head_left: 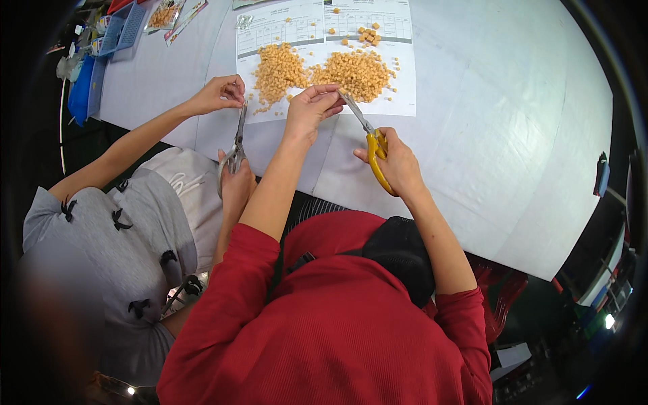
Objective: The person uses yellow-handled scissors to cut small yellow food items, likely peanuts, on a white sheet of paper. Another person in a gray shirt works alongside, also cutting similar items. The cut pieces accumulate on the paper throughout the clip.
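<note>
My right hand is wrapped round the yellow handles of a pair of scissors, whose blades point up and left. At their tips, the fingers of my left hand are pinched on a small tan piece that barely shows. Just beyond lies a heap of small tan cubes on a printed paper sheet. A second heap of cubes sits to its left, almost joining it. A few larger tan cubes are grouped farther back on the paper.
At my left, a person in a grey top holds metal scissors beside the left heap. A blue basket and a clear packet are at the far left. The white table ends in a corner at right.
</note>
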Demonstrator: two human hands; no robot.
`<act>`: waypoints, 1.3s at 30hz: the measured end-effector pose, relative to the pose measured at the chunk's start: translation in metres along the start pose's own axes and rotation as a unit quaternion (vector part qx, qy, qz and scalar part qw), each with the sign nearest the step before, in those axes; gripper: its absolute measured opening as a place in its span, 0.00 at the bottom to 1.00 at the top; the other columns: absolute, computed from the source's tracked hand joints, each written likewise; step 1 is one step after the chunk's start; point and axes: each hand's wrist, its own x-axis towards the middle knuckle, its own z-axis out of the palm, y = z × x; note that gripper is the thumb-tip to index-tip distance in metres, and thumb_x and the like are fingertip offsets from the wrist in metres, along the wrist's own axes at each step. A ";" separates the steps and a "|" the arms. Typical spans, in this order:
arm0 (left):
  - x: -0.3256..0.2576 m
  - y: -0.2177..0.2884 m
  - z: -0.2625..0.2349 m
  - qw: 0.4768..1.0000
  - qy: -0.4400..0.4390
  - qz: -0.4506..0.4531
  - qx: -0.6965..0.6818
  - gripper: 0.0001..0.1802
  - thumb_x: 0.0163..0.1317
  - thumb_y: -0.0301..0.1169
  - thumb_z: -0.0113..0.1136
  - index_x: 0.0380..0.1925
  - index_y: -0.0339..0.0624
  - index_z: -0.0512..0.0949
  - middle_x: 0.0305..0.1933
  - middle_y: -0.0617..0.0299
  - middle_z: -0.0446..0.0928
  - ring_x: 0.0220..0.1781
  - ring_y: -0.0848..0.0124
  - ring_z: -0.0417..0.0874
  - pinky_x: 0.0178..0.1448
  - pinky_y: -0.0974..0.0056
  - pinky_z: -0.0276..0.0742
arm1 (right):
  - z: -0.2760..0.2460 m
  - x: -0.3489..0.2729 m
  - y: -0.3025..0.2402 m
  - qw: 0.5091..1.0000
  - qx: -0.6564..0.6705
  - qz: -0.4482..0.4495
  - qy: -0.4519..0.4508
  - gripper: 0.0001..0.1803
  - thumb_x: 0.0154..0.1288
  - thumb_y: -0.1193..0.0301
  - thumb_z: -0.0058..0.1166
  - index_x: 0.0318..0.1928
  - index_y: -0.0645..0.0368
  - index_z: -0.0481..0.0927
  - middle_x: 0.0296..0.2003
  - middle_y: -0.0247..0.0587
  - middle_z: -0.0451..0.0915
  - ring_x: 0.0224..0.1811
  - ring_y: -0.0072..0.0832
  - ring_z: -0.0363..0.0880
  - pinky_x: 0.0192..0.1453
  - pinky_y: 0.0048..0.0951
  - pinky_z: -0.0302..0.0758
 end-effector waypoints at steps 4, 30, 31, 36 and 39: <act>0.006 -0.011 -0.001 1.000 0.012 -0.001 0.007 0.11 0.61 0.23 0.60 0.43 0.30 0.77 0.43 0.51 0.80 0.44 0.65 0.84 0.51 0.63 0.82 | 0.004 0.005 0.009 1.000 -0.002 -0.006 0.006 0.39 0.52 0.42 0.63 0.50 0.63 0.71 0.35 0.54 0.82 0.39 0.50 0.82 0.41 0.44 0.77; 0.033 -0.050 -0.006 0.995 0.067 -0.037 -0.064 0.09 0.61 0.21 0.59 0.41 0.28 0.77 0.40 0.49 0.80 0.41 0.62 0.85 0.47 0.62 0.84 | 0.013 0.020 0.027 0.997 -0.023 0.049 -0.056 0.40 0.54 0.39 0.58 0.52 0.62 0.71 0.40 0.55 0.81 0.45 0.47 0.81 0.47 0.43 0.76; 0.032 -0.051 -0.006 0.996 0.066 -0.032 -0.060 0.09 0.60 0.21 0.59 0.41 0.28 0.77 0.40 0.50 0.80 0.41 0.62 0.84 0.47 0.62 0.84 | 0.014 0.018 0.026 0.997 -0.025 0.043 -0.055 0.40 0.54 0.39 0.58 0.52 0.62 0.71 0.40 0.55 0.81 0.45 0.47 0.81 0.47 0.43 0.76; 0.026 -0.053 -0.008 0.997 0.058 -0.019 -0.051 0.10 0.60 0.21 0.59 0.41 0.29 0.77 0.41 0.50 0.80 0.42 0.64 0.84 0.46 0.63 0.84 | 0.023 0.018 0.029 0.998 -0.049 0.023 -0.032 0.40 0.52 0.39 0.60 0.51 0.61 0.71 0.39 0.55 0.82 0.42 0.47 0.82 0.44 0.44 0.76; 0.027 -0.058 -0.011 0.997 0.062 -0.019 -0.042 0.10 0.60 0.21 0.59 0.41 0.29 0.77 0.41 0.51 0.80 0.42 0.64 0.84 0.46 0.64 0.84 | 0.025 0.017 0.028 0.998 -0.057 0.018 -0.024 0.37 0.53 0.42 0.61 0.50 0.62 0.72 0.36 0.55 0.82 0.40 0.49 0.82 0.43 0.44 0.76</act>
